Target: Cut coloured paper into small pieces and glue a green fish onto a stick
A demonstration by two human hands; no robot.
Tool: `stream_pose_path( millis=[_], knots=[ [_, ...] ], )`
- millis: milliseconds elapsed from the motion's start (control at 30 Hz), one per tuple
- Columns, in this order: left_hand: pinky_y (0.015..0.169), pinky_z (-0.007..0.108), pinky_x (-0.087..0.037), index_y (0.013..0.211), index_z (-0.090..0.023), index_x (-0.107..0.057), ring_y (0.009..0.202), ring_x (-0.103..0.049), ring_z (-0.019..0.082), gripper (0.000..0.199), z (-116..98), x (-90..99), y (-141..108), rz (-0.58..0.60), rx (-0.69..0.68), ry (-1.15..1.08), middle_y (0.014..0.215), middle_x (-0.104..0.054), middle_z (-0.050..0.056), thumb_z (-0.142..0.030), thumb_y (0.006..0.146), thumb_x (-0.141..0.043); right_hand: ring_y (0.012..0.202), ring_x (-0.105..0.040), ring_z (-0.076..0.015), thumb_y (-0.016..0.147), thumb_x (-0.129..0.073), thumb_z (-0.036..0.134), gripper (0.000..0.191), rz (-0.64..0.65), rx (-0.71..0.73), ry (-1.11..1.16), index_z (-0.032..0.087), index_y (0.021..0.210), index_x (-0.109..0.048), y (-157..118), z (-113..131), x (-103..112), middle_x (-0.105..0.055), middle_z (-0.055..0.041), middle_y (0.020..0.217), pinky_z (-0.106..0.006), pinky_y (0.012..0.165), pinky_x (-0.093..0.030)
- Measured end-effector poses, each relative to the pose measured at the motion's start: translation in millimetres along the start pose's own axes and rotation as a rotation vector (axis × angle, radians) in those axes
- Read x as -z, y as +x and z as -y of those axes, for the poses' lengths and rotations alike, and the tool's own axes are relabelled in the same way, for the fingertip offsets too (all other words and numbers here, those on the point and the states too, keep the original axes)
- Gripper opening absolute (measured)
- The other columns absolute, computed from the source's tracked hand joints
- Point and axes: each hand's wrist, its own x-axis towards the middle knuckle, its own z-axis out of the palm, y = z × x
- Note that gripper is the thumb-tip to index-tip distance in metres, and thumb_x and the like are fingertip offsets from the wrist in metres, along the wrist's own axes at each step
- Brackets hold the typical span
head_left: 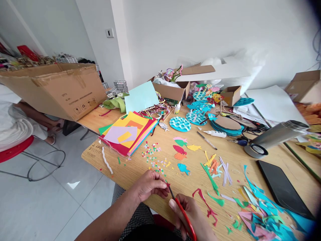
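Note:
Between thumb and fingers, my left hand (150, 184) pinches a tiny piece of dark red paper (168, 184) just over the table's front edge. My right hand (193, 212) is closed around red-handled scissors (184, 214), whose blades point up and left to that piece. Beyond my hands lie small cut-out paper fish, among them a blue one (184, 169), a yellow one (194, 147) and an orange one (180, 156). Tiny coloured paper bits (152, 157) are scattered to their left. A dark red paper offcut (206, 204) rests right of the scissors.
Coloured paper sheets (114, 137) are stacked at left. Paper strips (213, 165), scraps (265, 217), a black phone (283, 187) and a steel flask (281, 135) occupy the right. Blue wavy discs (180, 124) and boxes stand behind. A person sits beside the large carton (62, 90).

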Motion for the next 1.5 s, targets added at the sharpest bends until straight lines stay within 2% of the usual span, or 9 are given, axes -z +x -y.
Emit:
stream_pose_path(
  millis=[400, 600, 1233, 1333, 1500],
  knots=[
    [0.06, 0.028, -0.049, 0.064, -0.011, -0.064, 0.055, -0.062, 0.014, 0.017, -1, -1.1, -1, 0.001, 0.0, 0.002, 0.066, -0.069, 0.007, -0.024, 0.058, -0.072, 0.023, -0.039, -0.0048, 0.069, -0.059, 0.066, 0.049, -0.007, 0.003, 0.015, 0.021, 0.067, -0.04, 1, -2, -1, -0.054, 0.0064, 0.038, -0.014, 0.026, -0.021],
    [0.058, 0.028, -0.048, 0.064, -0.012, -0.062, 0.054, -0.061, 0.015, 0.019, -2, -0.9, -1, -0.035, -0.011, 0.009, 0.065, -0.069, 0.006, -0.025, 0.057, -0.073, 0.023, -0.04, -0.0054, 0.07, -0.06, 0.064, 0.047, -0.009, -0.001, -0.005, 0.022, 0.066, -0.04, 3, -3, -1, -0.054, 0.0063, 0.038, -0.015, 0.026, -0.021],
    [0.058, 0.028, -0.047, 0.066, -0.014, -0.058, 0.055, -0.062, 0.015, 0.018, -1, 12.3, -7, -0.048, -0.012, 0.083, 0.066, -0.069, 0.006, -0.025, 0.058, -0.07, 0.022, -0.038, -0.0062, 0.069, -0.06, 0.062, 0.044, 0.02, -0.051, -0.069, 0.023, 0.068, -0.04, 6, 3, -7, -0.052, 0.0077, 0.035, -0.016, 0.026, -0.02],
    [0.058, 0.028, -0.047, 0.064, -0.013, -0.058, 0.054, -0.061, 0.014, 0.02, -2, 10.8, -9, -0.084, -0.033, 0.054, 0.066, -0.069, 0.006, -0.026, 0.058, -0.072, 0.023, -0.039, -0.0059, 0.07, -0.057, 0.065, 0.046, 0.024, -0.048, -0.054, 0.022, 0.068, -0.039, 8, 4, -8, -0.052, 0.0073, 0.037, -0.016, 0.026, -0.021],
    [0.056, 0.025, -0.047, 0.065, -0.012, -0.061, 0.056, -0.061, 0.014, 0.024, -2, 1.0, -14, -0.243, -0.11, -0.059, 0.063, -0.068, 0.005, -0.027, 0.056, -0.076, 0.027, -0.045, -0.006, 0.068, -0.05, 0.074, 0.055, 0.033, 0.009, -0.028, 0.021, 0.067, -0.039, 11, 8, -11, -0.057, 0.0037, 0.043, -0.016, 0.03, -0.023]
  ],
)
